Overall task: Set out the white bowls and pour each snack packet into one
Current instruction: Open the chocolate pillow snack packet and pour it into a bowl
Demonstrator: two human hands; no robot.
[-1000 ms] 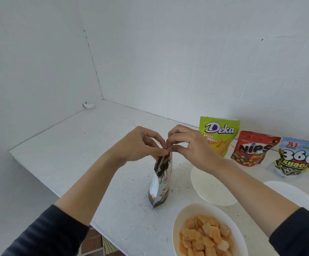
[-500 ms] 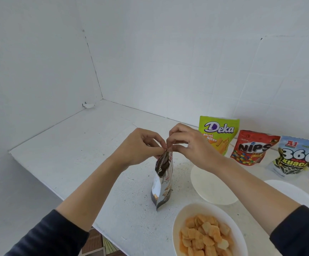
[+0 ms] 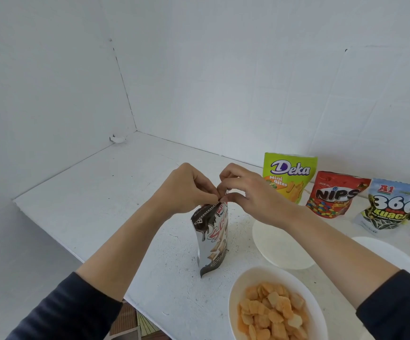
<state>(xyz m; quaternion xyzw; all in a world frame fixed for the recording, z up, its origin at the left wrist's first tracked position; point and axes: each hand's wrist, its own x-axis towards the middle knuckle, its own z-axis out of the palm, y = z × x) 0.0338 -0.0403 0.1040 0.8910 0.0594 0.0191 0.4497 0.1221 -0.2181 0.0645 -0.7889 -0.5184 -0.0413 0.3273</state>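
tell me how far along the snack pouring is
Done: one white bowl holds orange snacks. In hand: both hands, left hand and right hand, pinch the top of the brown-and-white packet. Left: empty bowl, another bowl, and the unpoured Deka packet, Nips packet and 360 packet.

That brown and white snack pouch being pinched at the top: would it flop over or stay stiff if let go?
Probably floppy: the brown and white snack pouch is thin crinkled foil, tilted, held up by both hands at its top edge. It likely feels light and might tip over, as its narrow base barely rests on the white table.
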